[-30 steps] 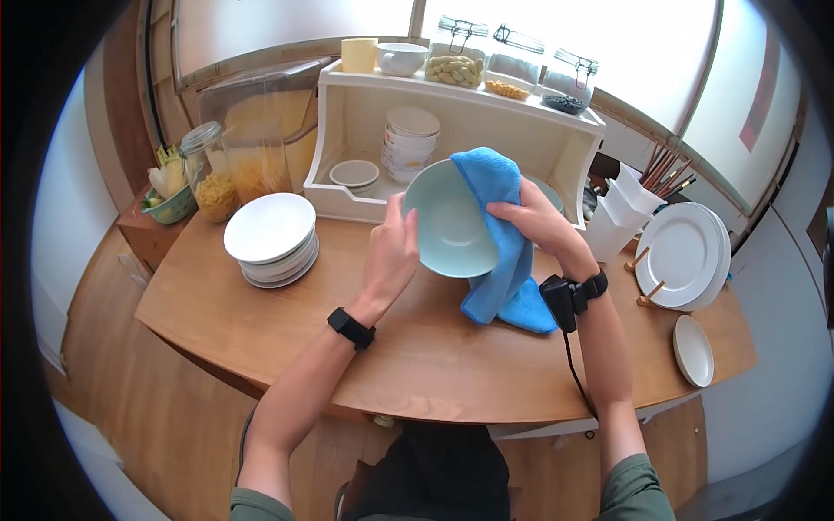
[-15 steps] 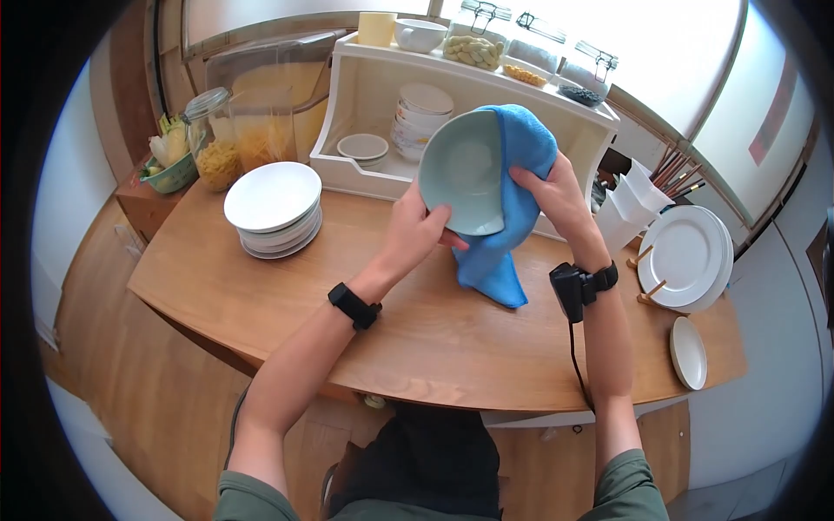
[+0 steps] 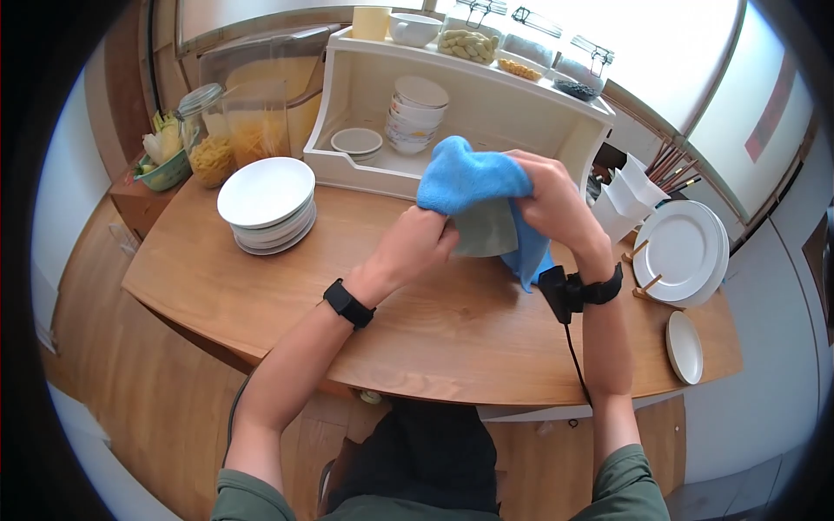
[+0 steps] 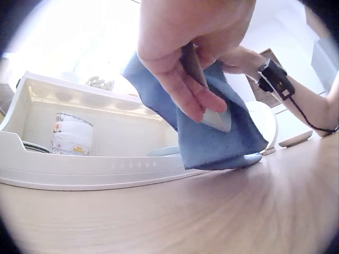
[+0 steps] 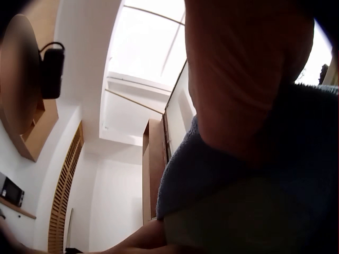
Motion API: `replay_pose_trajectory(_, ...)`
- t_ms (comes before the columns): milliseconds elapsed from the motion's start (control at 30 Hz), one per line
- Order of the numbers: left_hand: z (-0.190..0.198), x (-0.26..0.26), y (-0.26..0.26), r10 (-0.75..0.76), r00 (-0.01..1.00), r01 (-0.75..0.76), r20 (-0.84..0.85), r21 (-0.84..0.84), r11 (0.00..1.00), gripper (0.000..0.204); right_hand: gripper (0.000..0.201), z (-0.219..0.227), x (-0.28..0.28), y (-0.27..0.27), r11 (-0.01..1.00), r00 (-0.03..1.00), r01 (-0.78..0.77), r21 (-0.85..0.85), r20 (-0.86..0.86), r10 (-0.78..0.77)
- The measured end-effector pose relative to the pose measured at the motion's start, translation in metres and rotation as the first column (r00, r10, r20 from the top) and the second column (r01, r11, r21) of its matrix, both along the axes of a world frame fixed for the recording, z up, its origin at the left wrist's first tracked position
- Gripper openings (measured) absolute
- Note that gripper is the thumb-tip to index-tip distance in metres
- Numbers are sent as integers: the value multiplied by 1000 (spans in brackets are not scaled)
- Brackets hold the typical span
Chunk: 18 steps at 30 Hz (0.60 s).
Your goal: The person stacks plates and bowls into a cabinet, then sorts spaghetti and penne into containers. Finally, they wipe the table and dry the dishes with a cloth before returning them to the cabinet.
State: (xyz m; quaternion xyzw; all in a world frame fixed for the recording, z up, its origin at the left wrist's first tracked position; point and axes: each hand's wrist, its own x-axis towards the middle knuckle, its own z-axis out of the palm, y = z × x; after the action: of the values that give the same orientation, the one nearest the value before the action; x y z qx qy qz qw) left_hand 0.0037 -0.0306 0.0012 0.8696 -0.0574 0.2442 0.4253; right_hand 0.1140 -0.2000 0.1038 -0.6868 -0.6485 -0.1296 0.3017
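Note:
A pale blue-green bowl (image 3: 482, 233) is held up over the table, tilted and partly covered by a blue cloth (image 3: 469, 178). My left hand (image 3: 410, 245) grips the bowl's near left side; in the left wrist view its fingers curl round the rim (image 4: 214, 120). From the right, my right hand (image 3: 560, 204) holds the cloth against the bowl, with cloth draped over the far edge and a loose end hanging below. The right wrist view shows that hand (image 5: 249, 79) dark and close, pressed on the cloth (image 5: 183, 174).
Left on the wooden table (image 3: 347, 347) stands a stack of white plates (image 3: 268, 187). Behind are a white shelf (image 3: 365, 178) with stacked bowls (image 3: 415, 117) and jars of pasta (image 3: 211, 156). At right are plates in a rack (image 3: 682, 252) and a small oval dish (image 3: 685, 347).
The bowl has tipped so its inside no longer faces me. My right hand has carried the cloth up over the far rim, and my left hand has shifted its hold.

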Motion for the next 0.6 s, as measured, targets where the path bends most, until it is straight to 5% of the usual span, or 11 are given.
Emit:
replay_pose_trajectory(133, -4, -3, -3, 23, 994, -32, 104, 86, 996, 15, 46, -7, -10, 5, 997, 983, 48, -57, 182, -36)
replay_pose_trajectory(300, -5, 1, -4, 26, 981, -45, 193, 95, 994, 15, 44, -9, 2, 3, 997, 987, 42, -61, 157, -32)
replay_pose_trajectory(367, -4, 3, -5, 73, 974, -58, 215, -76, 995, 22, 41, -7, 10, -1, 999, 992, 36, -39, 121, -31)
replay_pose_trajectory(400, -3, 2, -6, 73, 974, -58, 216, -75, 995, 22, 33, -6, 14, -3, 998, 998, 38, 44, -52, -36)
replay_pose_trajectory(467, 16, -8, -15, 46, 995, -7, 84, -412, 911, 32, 25, -7, 22, -3, 991, 975, 55, 123, -223, -26)
replay_pose_trajectory(533, 13, -7, -14, -5, 1000, 13, 24, -351, 936, 35, 14, -9, 28, 1, 931, 912, 151, 334, -411, -1)
replay_pose_trajectory(600, 7, -3, -9, -51, 998, 37, -41, -285, 958, 39, 15, -16, 28, 10, 910, 845, 184, 371, -533, 47)
